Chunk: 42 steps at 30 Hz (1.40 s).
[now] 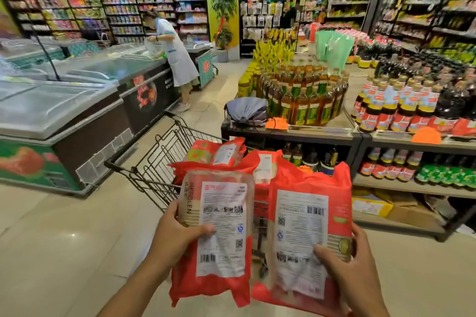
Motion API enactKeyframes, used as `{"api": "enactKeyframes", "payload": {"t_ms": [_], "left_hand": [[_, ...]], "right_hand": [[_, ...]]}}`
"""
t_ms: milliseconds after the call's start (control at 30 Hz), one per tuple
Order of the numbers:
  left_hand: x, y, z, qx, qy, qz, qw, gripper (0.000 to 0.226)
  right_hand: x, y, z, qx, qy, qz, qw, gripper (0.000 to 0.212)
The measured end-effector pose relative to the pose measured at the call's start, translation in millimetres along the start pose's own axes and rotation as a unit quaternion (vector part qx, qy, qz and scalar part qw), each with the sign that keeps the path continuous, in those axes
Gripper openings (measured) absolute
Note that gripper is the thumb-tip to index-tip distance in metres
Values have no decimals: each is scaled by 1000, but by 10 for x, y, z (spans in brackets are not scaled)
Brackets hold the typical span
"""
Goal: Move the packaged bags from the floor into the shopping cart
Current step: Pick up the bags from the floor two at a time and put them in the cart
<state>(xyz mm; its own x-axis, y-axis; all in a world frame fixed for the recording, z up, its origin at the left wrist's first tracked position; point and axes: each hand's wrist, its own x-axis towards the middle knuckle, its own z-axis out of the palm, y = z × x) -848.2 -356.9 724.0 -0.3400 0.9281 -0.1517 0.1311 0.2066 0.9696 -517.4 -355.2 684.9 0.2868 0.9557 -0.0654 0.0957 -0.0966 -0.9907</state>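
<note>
I hold two red packaged bags with white printed labels up in front of me. My left hand (177,233) grips the left bag (219,229) at its left edge, thumb across the label. My right hand (345,262) grips the right bag (306,234) at its lower right side. Just beyond them stands the black wire shopping cart (157,159), and several more red bags (221,154) lie piled inside it. Both held bags hang over the cart's near end, which they hide.
Chest freezers (56,116) line the left side. A display table with oil bottles (309,100) and a lower shelf stands to the right of the cart. A person in a white apron (175,54) leans over a freezer further back. Tiled floor (64,239) lies open at the lower left.
</note>
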Motion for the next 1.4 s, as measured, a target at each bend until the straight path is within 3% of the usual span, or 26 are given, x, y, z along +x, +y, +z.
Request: {"api": "enactKeyframes", "payload": {"t_ms": [333,767,967,1100,1233,1400], "left_hand": [[2157,273,157,15,24,-52,998,76],[5727,-400,-75,50,-45,-161,985,51],[7071,-926,-263,93,-70,-226,967,92],[7317,-1002,-187,99,-58,-242,963,82],[7285,-992,-116,128,-61,-225,964,44],[7296,-950,-154,150,-84,-234,957,68]], "right_hand": [[2281,-304,1164,-21,-90,15,996,77],[4579,469,2778,-122,-37,156,979,62],[5367,1020,3088,-171,-26,212,962,62],[5603,1362,3109,-199,-40,243,949,68],[5608,1330,3157,-208,-30,256,943,55],[5519,1262,3256,-216,-35,260,941,56]]}}
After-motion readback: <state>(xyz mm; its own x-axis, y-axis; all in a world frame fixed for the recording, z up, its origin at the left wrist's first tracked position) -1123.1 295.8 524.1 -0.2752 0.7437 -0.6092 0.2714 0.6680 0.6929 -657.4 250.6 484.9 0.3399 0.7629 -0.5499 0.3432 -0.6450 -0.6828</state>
